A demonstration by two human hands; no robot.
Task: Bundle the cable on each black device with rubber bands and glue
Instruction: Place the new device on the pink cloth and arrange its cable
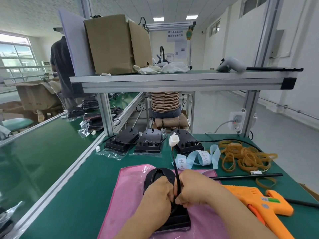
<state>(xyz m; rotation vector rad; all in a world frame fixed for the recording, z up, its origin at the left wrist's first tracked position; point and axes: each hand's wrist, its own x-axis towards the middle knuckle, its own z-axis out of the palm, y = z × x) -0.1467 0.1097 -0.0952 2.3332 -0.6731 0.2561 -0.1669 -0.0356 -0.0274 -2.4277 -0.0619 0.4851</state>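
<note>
Pinching cable, left hand and right hand together, glue gun near right, rubber bands beyond.

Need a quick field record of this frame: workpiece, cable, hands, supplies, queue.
workpiece: black device lying on pink cloth
cable: black cable held upright, white connector at its top
hands: left hand and right hand both grip the cable low, over the device
glue: orange glue gun lying right of the cloth, untouched
bands: loose pile of rubber bands at right rear; none seen on the cable
queue: three more black devices in a row behind the cloth
</note>
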